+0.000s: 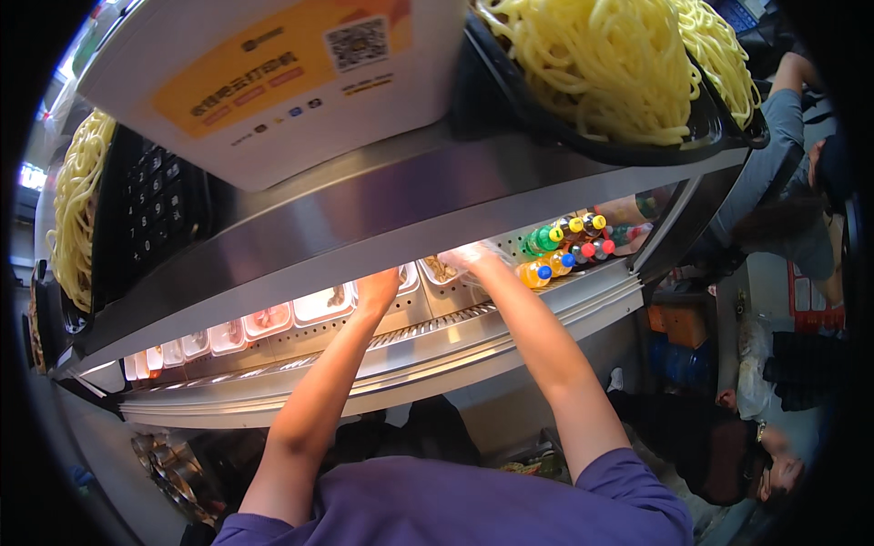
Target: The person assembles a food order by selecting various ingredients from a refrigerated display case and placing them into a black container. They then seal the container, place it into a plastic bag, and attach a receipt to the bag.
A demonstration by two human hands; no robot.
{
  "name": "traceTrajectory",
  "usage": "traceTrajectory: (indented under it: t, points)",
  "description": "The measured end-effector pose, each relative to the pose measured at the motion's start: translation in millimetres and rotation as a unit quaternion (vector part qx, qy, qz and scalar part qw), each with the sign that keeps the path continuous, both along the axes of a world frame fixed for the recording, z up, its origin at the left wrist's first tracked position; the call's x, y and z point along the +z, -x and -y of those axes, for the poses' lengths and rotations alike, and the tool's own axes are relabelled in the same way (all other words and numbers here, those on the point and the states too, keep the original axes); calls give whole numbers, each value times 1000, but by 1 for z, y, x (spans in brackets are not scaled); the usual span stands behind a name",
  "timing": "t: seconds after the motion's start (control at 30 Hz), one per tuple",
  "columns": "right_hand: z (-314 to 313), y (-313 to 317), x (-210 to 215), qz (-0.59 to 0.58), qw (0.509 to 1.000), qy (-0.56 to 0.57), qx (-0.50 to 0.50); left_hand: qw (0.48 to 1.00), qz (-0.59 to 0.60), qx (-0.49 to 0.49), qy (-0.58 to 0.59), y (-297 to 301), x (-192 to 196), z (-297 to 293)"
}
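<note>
Both arms reached into the lit case point(583, 309). Landmark: the bottles point(559, 260). Right hand point(466, 257): just left of the bottles, at a brown-filled tray point(435, 281), clear film point(496, 257) about the hand. Contact with that tray was unclear; could not tell whether the fingers were wide, narrow or gripping. Left hand point(379, 284): farther left of the bottles, just beside a white tray point(409, 278); its fingers were hidden, state undetermined. Other trays point(319, 309) ran in a row farthest left of the bottles. Above the bottles, a black tub point(519, 100) held yellow noodles point(601, 68). Up and left of them stood a white-and-orange box point(273, 141).
</note>
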State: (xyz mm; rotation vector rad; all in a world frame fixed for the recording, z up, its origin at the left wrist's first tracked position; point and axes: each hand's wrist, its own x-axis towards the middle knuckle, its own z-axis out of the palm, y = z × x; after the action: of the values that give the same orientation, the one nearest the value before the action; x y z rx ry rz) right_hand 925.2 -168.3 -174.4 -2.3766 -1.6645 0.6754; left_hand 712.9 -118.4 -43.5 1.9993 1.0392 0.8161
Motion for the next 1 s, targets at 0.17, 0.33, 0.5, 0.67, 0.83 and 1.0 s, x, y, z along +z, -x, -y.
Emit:
traceTrajectory:
  t: [0.17, 0.33, 0.5, 0.67, 0.83, 1.0]
  points:
    - [-34, 46, 17, 24, 994, 107, -17, 985, 104, 48, 132, 69, 42, 21]
    - [-12, 22, 30, -24, 993, 117, -18, 953, 164, 91, 238, 114, 65, 40]
    - [-10, 11, 51, -60, 989, 123, -64, 957, 154, 97, 225, 133, 71, 45]
    - [-28, 30, 45, -30, 984, 143, -99, 944, 181, 112, 252, 131, 81, 52]
    - [-24, 9, 57, -126, 975, 133, -125, 948, 192, 107, 231, 136, 75, 55]
    - [-16, -19, 89, -365, 904, 110, -194, 942, 206, 112, 240, 135, 72, 59]
